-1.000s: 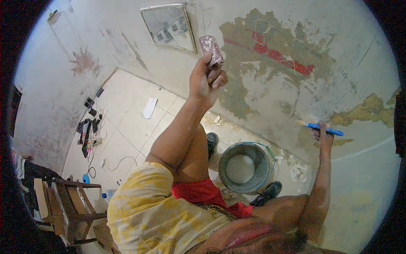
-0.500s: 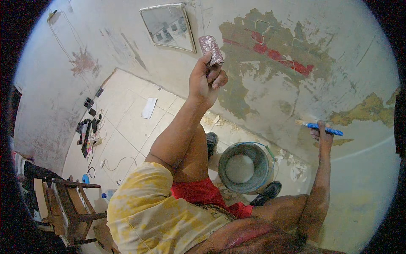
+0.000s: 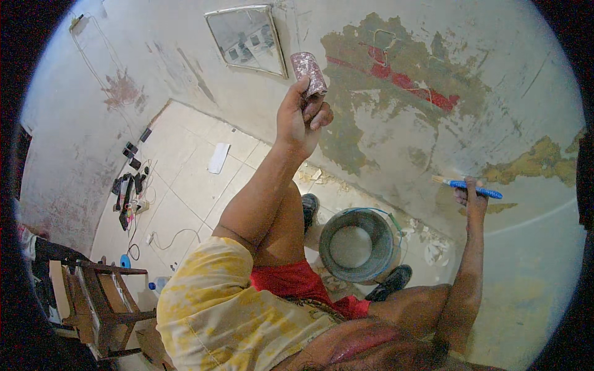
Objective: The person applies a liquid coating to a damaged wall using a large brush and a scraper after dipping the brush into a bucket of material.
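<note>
Left hand point(image 3: 301, 117): raised, fingers closed around a folded piece of sandpaper point(image 3: 309, 73), held against the wall point(image 3: 383, 142) just right of the framed mirror point(image 3: 247, 38).
Right hand point(image 3: 470, 196): gripping a blue-handled brush point(image 3: 467, 185), bristles touching the wall, well right of the mirror.
Bucket point(image 3: 357, 245): on the floor below the mirror, between two dark shoes point(image 3: 390, 281).
Progress: large patches right of the mirror are scraped bare; pale paint remains around them, so much appears left.
Chair point(image 3: 102, 297): wooden, far below-left of the mirror.

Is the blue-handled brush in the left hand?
No, the blue-handled brush is held by the right hand against the wall; the left hand holds folded sandpaper.
</note>
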`<state>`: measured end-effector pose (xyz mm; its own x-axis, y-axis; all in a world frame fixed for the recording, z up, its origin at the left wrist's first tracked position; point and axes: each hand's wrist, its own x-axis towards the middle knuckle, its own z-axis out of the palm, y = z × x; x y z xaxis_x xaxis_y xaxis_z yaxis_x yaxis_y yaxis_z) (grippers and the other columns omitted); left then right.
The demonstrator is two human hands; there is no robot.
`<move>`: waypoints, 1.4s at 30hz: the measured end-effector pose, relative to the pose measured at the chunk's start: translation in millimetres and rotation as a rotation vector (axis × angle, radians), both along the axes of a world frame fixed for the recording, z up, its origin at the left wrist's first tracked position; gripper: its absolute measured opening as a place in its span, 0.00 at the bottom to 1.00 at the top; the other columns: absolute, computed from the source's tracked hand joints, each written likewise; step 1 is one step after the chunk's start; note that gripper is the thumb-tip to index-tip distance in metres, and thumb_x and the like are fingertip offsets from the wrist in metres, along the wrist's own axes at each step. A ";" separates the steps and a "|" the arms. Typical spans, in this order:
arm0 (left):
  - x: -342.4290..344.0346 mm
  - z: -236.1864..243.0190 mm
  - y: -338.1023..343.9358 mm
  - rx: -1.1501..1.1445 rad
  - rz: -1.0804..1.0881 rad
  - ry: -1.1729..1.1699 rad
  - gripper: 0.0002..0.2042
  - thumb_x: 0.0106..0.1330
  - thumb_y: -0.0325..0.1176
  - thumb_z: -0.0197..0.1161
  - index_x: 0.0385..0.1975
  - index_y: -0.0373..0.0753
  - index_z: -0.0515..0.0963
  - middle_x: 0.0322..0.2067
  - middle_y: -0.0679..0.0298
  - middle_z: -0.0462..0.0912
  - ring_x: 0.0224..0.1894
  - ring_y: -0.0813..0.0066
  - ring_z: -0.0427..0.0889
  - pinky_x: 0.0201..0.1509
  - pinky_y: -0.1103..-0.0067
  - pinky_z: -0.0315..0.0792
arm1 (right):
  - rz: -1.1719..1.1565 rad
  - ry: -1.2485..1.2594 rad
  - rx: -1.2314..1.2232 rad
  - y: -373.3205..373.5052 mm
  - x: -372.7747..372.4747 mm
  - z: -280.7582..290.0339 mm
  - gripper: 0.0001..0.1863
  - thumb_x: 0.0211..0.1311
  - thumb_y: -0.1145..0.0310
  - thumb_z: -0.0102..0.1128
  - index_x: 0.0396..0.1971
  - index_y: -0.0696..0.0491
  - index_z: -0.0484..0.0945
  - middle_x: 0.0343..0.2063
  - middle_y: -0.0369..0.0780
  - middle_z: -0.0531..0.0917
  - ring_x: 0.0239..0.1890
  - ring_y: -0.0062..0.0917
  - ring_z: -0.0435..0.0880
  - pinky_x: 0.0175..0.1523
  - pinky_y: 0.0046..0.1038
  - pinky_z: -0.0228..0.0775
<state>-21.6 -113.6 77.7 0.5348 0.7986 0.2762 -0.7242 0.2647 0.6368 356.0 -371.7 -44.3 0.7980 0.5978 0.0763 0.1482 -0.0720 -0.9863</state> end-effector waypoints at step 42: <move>-0.7 0.7 -0.9 -0.013 0.014 0.018 0.15 0.69 0.46 0.54 0.23 0.47 0.67 0.10 0.73 0.55 0.10 0.79 0.55 0.22 0.78 0.54 | 0.006 -0.038 -0.011 0.6 2.7 -2.4 0.16 0.65 0.55 0.62 0.33 0.56 0.77 0.24 0.41 0.85 0.20 0.22 0.84 0.21 0.21 0.72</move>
<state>-22.3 -114.5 78.4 0.5282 0.8095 0.2563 -0.7165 0.2629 0.6461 358.7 -371.0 -46.7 0.7911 0.6034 0.1002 0.1865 -0.0820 -0.9790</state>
